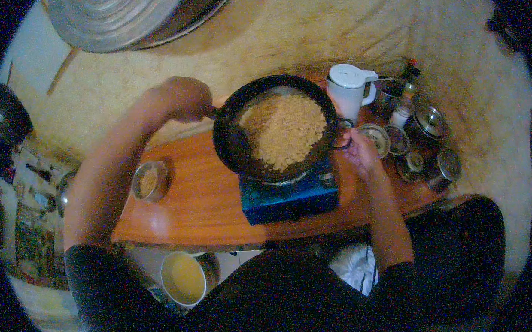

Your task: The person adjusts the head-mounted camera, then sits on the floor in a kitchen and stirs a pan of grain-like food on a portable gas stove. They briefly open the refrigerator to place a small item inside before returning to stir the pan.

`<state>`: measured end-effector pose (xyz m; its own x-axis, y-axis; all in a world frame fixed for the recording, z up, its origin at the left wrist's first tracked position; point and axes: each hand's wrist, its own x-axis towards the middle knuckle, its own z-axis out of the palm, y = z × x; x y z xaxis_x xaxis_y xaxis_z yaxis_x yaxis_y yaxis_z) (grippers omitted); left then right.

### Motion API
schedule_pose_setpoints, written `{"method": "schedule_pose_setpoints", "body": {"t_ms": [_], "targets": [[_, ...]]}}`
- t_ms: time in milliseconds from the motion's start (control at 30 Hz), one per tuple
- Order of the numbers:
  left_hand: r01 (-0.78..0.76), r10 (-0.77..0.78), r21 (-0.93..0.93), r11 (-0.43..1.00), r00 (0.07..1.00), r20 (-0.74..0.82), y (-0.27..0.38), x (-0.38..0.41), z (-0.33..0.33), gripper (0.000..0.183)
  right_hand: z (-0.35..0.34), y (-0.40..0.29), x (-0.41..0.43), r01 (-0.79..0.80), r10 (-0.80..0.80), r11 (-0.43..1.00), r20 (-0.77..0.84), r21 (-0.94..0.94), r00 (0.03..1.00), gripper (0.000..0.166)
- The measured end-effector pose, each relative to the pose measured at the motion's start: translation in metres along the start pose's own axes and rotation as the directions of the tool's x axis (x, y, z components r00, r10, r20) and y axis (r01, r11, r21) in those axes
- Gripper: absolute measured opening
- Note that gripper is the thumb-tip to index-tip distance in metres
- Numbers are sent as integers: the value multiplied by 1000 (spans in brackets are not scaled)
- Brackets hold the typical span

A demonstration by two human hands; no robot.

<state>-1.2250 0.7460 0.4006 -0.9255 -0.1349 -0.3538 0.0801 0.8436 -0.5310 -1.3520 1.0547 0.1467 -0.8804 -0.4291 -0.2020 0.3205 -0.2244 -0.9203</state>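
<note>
A dark two-handled pan (229, 154) is above a blue portable stove (290, 203), tilted slightly; whether it rests on the stove cannot be told. Crumbly, pale yellow-brown food (286, 129) fills most of the pan. At the pan's left side, my left hand (188, 98) is closed around the handle there, most of which is hidden. My right hand (360, 150) grips the loop handle on the opposite side, with the thumb and fingers close to the pan's wall.
Right of the pan stand a white lidded jug (347, 87) and several lidded jars (430, 121). A small container of brown contents (149, 181) sits at left on the wooden table (191, 206). Below the table edge is a pot of yellowish contents (184, 278).
</note>
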Motion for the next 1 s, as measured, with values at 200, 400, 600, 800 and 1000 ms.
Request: {"method": "schedule_pose_setpoints", "body": {"t_ms": [200,400,600,800,1000], "targets": [[-268,285,-198,943,957,61,6,-21,-21,18,4,-5,-10,12,-12,1000,-21,-19,1000,24],[-102,210,-389,915,946,246,7,-23,-40,19,-5,-1,-12,-21,20,1000,-61,-17,998,23],[-127,245,-455,881,946,211,2,14,3,32,1,-3,-17,-7,9,1000,-53,25,999,23],[268,36,-530,804,868,495,-57,-7,3,30,1,-10,-21,-12,12,1000,-77,6,997,22],[177,120,-690,702,925,360,-51,48,48,22,14,-18,-15,-66,65,998,-70,-4,995,25]]}}
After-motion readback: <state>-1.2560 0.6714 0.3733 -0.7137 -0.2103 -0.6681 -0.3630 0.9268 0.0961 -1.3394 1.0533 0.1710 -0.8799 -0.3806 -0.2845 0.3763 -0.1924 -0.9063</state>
